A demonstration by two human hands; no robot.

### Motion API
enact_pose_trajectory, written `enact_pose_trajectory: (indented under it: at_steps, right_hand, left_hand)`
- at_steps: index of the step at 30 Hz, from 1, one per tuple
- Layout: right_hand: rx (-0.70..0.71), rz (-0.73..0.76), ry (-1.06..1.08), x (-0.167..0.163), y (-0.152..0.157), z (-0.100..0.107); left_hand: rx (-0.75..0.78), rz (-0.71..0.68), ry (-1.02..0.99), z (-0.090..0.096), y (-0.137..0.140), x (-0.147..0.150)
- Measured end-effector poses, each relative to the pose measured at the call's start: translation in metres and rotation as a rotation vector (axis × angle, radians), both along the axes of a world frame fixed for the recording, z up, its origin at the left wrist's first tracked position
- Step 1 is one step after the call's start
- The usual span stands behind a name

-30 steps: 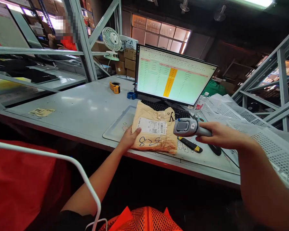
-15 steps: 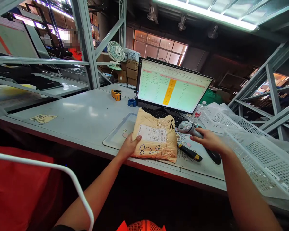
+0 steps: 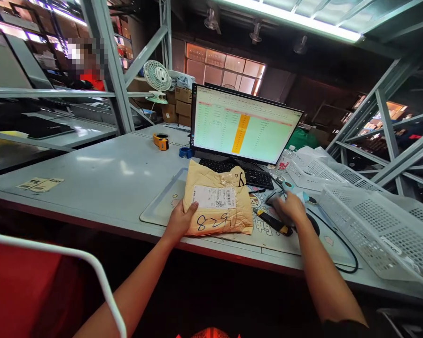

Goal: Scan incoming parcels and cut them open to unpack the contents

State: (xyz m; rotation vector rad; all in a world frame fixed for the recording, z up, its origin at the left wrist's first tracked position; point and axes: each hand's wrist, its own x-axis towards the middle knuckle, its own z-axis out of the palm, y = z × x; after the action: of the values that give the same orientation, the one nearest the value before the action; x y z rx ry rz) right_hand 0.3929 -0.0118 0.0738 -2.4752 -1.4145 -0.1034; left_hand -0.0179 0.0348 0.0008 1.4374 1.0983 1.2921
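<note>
My left hand (image 3: 179, 219) is closed on the left edge of a tan padded mailer (image 3: 216, 223), its thumb on top beside the white shipping label (image 3: 213, 197). Handwritten blue digits run below the label, and the mailer's lower edge is near the desk's front edge. To the right, my right hand (image 3: 291, 207) is low over the desk mat, closed around a grey barcode scanner (image 3: 277, 201), which is partly hidden and smeared by motion. Between mailer and right hand lies a black-and-yellow utility knife (image 3: 273, 222).
Behind the mailer stand a black keyboard (image 3: 261, 178) and a monitor (image 3: 246, 124). White perforated baskets (image 3: 366, 225) line the right side, near a black cable (image 3: 354, 256). An orange tape roll (image 3: 161, 141) and blue tape roll (image 3: 186, 152) sit left. A person (image 3: 88, 65) is beyond the frame.
My right hand has lowered the scanner toward the mat and turned it, uncovering the keyboard's right end. My left hand keeps its hold on the mailer. The view has shifted slightly.
</note>
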Motion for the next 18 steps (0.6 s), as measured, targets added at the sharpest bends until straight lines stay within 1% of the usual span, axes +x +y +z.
enact_pose_trajectory:
  at_steps: [2,4,7,9,13,16,18]
  right_hand:
    - [0.009,0.055,-0.072,-0.002,0.027,0.012]
    - [-0.034,0.136,-0.112,-0.01,0.058,0.017]
    - [-0.134,0.2,-0.092,-0.026,0.099,0.01]
    - [-0.161,0.178,-0.094,-0.035,0.116,0.001]
    - [-0.196,0.124,-0.115,-0.04,0.129,-0.013]
    - [-0.24,0.121,-0.118,-0.036,0.132,-0.017]
    - [-0.246,0.125,-0.123,-0.033,0.135,-0.018]
  left_hand:
    - [-0.018,0.013,0.017,-0.001,0.001,0.0]
    - [-0.039,0.011,0.028,-0.003,0.002,0.0]
    - [-0.052,0.001,0.029,-0.005,0.004,0.0]
    - [-0.042,0.01,0.041,-0.006,0.005,0.0]
    - [-0.012,0.026,0.07,-0.004,0.005,-0.001]
    - [0.008,0.03,0.078,-0.003,0.005,-0.001]
    - [0.01,0.035,0.082,-0.004,0.005,-0.001]
